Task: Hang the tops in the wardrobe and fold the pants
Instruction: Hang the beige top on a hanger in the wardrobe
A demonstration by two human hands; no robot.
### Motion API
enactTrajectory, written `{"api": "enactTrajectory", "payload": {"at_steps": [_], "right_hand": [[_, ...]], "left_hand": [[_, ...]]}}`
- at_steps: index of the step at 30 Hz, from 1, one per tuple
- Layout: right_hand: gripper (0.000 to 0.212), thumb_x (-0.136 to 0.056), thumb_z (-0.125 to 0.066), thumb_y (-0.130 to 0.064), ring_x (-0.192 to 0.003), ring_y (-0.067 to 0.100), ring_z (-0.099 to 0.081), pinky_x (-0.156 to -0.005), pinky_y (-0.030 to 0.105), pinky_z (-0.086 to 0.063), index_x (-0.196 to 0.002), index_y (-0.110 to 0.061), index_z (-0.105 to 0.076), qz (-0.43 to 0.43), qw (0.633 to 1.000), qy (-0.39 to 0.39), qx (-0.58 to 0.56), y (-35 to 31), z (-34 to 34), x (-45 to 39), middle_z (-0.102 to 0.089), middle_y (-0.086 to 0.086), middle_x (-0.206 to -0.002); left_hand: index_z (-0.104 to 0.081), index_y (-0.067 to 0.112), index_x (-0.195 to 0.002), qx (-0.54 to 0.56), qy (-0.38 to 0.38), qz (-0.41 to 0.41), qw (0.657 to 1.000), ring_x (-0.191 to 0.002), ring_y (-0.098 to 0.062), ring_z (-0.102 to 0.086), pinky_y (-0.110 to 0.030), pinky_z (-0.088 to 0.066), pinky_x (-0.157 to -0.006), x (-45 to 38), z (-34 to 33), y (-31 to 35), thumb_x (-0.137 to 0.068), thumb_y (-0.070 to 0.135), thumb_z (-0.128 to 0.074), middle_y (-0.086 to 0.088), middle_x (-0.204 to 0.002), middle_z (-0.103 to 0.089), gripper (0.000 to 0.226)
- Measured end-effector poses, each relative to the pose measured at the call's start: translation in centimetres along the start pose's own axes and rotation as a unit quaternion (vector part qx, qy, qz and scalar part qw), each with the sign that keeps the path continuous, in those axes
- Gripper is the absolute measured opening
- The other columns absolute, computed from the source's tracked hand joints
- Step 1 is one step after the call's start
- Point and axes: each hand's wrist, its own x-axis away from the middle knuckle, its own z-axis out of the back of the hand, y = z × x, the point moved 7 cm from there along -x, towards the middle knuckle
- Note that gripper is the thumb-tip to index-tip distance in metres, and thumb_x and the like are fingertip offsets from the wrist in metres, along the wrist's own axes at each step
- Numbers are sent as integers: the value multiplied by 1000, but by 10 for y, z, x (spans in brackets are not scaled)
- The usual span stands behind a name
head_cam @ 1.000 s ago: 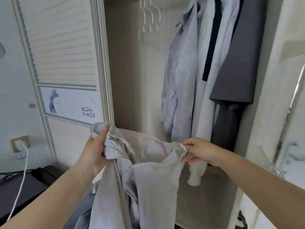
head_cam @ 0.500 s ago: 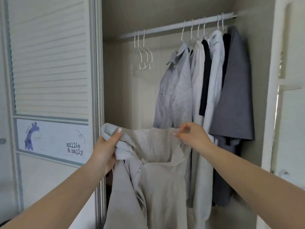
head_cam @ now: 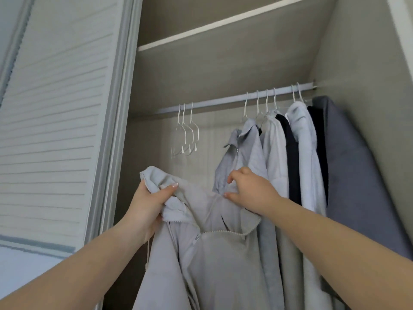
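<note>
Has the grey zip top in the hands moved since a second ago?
Yes. The grey zip top has risen toward the rail, from beside the hanging clothes' hems.

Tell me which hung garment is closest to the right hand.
The collared grey zip top, leftmost on the rail. The right hand overlaps its front; the white, black and dark grey ones hang further right.

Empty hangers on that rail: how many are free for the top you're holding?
3. The empty hangers hang bunched together at the left end of the rail, apart from the clothed ones on the right. More might hide among the hung garments.
</note>
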Motion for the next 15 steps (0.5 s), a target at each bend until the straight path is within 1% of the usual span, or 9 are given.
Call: {"api": "enactTrajectory", "payload": {"at_steps": [3, 4, 5, 8, 10, 11, 13, 14, 15], "right_hand": [[50, -90, -45, -57, -99, 26, -58, -64, 32, -38, -121, -18, -48, 35, 985, 51, 163, 1, 2, -47, -51, 5, -120], [49, -91, -42, -57, -99, 27, -58, -63, 31, -36, -119, -17, -50, 51, 979, 72, 186, -1, 3, -63, -53, 5, -118], [47, -92, -42, -56, -100, 26, -58, -64, 31, -36, -117, -18, -54, 52, 980, 85, 172, -2, 6, -74, -55, 5, -116], [43, -92, -46, -54, -106, 26, -58, -75, 31, -43, -116, -22, -62, 2, 993, 117, 12, 5, 5, -128, -61, 5, -118], [50, -93, -45, -53, -117, 27, -54, -92, 34, -44, -126, -18, -58, -32, 990, 91, -101, 3, -4, -162, -59, 7, -128], [56, -93, -43, -54, -122, 29, -51, -96, 34, -41, -130, -14, -55, -44, 984, 75, -153, -1, -9, -174, -56, 9, -133], [62, -94, -39, -56, -124, 32, -50, -90, 32, -39, -124, -5, -57, -60, 966, 55, -247, -9, -19, -199, -57, 15, -128], [63, -94, -39, -57, -121, 33, -51, -85, 31, -38, -118, -4, -59, -68, 954, 45, -288, -13, -24, -209, -58, 16, -123], [64, -94, -39, -58, -119, 33, -52, -84, 30, -38, -119, -3, -58, -79, 940, 34, -329, -16, -29, -217, -57, 17, -125]], "left_hand": [[-56, 9, -117, -3, -2, -21, 1000, -90, -24, -71, -30, -58, -68, -40, -11, 2, -87, 8, -65, -15, -103, -70, 31], [-56, 8, -117, -4, -4, -26, 1000, -89, -24, -71, -30, -58, -68, -52, -13, 3, -87, 7, -65, -15, -101, -70, 31], [-56, 7, -115, -6, -5, -25, 1000, -87, -24, -71, -30, -58, -66, -59, -15, 4, -87, 6, -65, -15, -98, -70, 29], [-57, 4, -111, -12, -13, -40, 999, -85, -24, -71, -31, -58, -66, -94, -18, 0, -88, 6, -65, -14, -91, -72, 25], [-59, 5, -109, -25, -13, -44, 999, -86, -24, -72, -31, -58, -67, -113, -17, -1, -88, 7, -65, -15, -93, -72, 22], [-59, 5, -109, -36, -13, -48, 998, -86, -24, -72, -32, -57, -67, -120, -16, -1, -88, 8, -65, -15, -94, -72, 22], [-60, 6, -109, -56, -12, -59, 997, -85, -24, -72, -31, -57, -65, -136, -14, -1, -87, 9, -66, -13, -91, -73, 23], [-59, 7, -110, -62, -10, -65, 996, -84, -24, -72, -31, -57, -64, -142, -12, 0, -87, 9, -67, -12, -90, -73, 24], [-59, 7, -110, -71, -5, -70, 995, -84, -23, -72, -31, -57, -64, -146, -10, 2, -86, 9, -67, -11, -90, -73, 26]]}}
